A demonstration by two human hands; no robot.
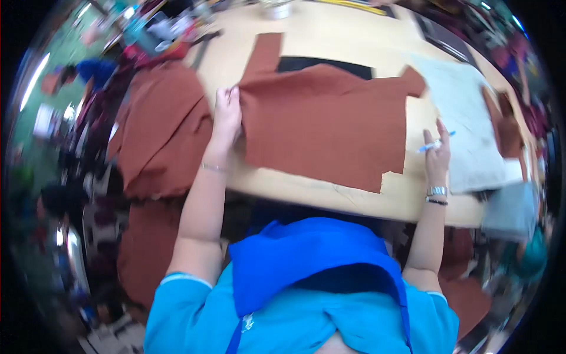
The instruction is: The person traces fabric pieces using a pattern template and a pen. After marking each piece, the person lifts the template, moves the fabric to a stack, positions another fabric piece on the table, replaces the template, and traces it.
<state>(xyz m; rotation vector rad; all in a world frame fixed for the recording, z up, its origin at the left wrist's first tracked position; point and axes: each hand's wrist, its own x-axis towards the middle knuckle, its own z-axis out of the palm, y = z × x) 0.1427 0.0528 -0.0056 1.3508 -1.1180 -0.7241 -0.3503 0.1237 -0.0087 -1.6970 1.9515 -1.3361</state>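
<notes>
A rust-brown cut fabric piece (330, 130) lies across the table in front of me, its top edge slightly rumpled. My left hand (227, 115) is closed on the fabric's left edge near the upper corner, fingers pinched together. Right of the piece, my right hand (437, 159) holds a blue-and-white pen (424, 147) between its fingers, apart from the fabric. Behind the brown piece, a flat black item (330, 62) shows in part; the rest of it is covered.
A heap of brown fabric (159, 124) hangs at the table's left side. Pale blue-grey fabric (466, 118) lies to the right, with a folded grey stack (512, 212) at the corner. A yellow strip (356, 6) is at the far edge. Other people sit at left.
</notes>
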